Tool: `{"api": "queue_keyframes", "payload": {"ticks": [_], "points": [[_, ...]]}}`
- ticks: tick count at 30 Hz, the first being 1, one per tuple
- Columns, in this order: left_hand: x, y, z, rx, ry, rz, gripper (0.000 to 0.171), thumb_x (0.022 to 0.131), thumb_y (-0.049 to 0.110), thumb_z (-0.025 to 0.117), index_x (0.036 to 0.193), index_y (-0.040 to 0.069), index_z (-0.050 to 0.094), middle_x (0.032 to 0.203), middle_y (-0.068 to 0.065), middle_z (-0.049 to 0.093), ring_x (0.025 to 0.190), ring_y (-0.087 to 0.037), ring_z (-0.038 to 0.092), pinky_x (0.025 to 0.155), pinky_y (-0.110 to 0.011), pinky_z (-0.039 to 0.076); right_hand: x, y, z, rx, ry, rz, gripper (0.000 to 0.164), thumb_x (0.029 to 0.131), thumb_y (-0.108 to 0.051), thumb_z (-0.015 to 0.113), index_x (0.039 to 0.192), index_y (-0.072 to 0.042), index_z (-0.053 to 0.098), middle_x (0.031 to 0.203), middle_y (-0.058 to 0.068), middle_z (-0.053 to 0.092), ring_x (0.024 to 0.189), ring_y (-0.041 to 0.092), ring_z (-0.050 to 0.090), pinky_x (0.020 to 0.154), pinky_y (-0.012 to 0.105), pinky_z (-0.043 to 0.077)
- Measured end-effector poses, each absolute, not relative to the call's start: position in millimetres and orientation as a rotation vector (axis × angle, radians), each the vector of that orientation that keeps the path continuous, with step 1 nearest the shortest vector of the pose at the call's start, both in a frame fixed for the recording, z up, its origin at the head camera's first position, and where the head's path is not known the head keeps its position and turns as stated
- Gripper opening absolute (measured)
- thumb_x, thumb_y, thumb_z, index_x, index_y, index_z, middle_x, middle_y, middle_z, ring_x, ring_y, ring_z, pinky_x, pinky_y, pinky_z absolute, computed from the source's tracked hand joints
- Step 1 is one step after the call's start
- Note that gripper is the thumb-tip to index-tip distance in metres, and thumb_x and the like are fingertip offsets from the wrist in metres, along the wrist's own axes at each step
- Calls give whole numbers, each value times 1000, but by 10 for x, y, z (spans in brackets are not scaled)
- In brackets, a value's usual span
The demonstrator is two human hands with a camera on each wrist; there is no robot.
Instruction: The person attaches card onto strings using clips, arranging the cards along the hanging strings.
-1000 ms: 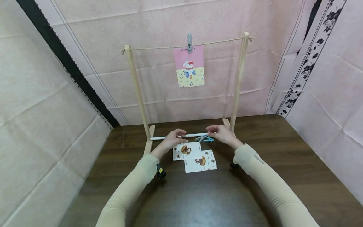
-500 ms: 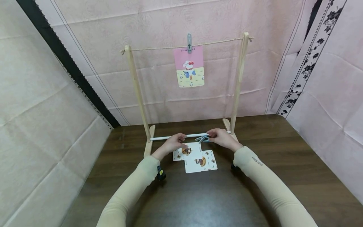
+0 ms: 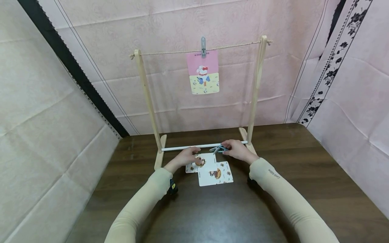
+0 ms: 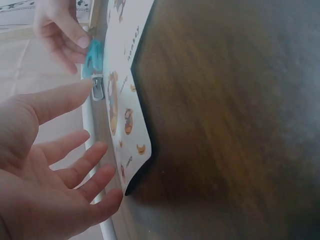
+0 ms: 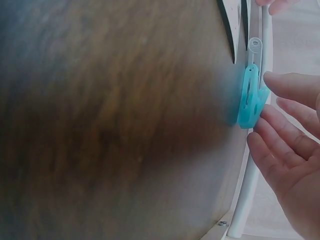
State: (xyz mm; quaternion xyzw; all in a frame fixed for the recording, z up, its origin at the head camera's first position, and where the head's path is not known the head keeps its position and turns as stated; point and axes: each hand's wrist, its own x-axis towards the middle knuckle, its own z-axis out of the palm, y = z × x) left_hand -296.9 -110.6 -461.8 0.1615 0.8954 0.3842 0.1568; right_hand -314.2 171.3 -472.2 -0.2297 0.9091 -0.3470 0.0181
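Observation:
Two white cards with a brown cartoon animal, the near card (image 3: 209, 179) and the far card (image 3: 208, 158), overlap on the table. Beyond them lie a blue clothespin (image 5: 248, 102) and a grey clothespin (image 5: 255, 46), close together. My right hand (image 3: 238, 151) is at the blue clothespin, thumb and fingertips right at its side, fingers loosely bent. Over the far card's left part my left hand (image 3: 186, 157) hovers with spread, relaxed fingers and nothing in them. In the left wrist view, its fingertips come close to a card's edge.
A wooden stand (image 3: 257, 84) with a white crossbar (image 3: 176, 148) stands at the back of the brown table (image 3: 194, 216). From its rope (image 3: 170, 53) a pink and yellow card (image 3: 203, 72) hangs by a grey-blue clothespin (image 3: 203, 47). Cloth walls surround the table.
My left hand has come down and slightly nearer, over the far card. My right hand has lowered from the crossbar to the blue clothespin.

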Motion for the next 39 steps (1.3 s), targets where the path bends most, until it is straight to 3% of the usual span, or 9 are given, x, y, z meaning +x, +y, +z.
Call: {"api": "queue_keyframes", "payload": {"ticks": [16,25,39], "points": [[-2991,-1123,-4621,621,2602,906,71,83,21,84,143,0,53,144,-17,54,135,-34,45,110,-49,38,-3142,1687,-4739,-732,2834,-1038,39,92,-8,73,127,3,64,108,14,69,100,28,64,90,46,51],[-2942,-1128,-4586,598,2680,714,69,80,26,84,141,6,57,142,-13,53,134,-36,39,107,-63,29,-3147,1644,-4726,-769,2857,-940,42,92,-8,73,132,-1,63,110,14,68,99,26,64,88,45,52],[-2922,-1169,-4546,534,2696,601,69,77,31,88,135,7,60,133,-15,52,123,-34,42,101,-59,35,-3155,1662,-4750,-810,2908,-813,43,91,-10,74,133,-8,64,108,11,66,89,21,59,83,42,51]]}}
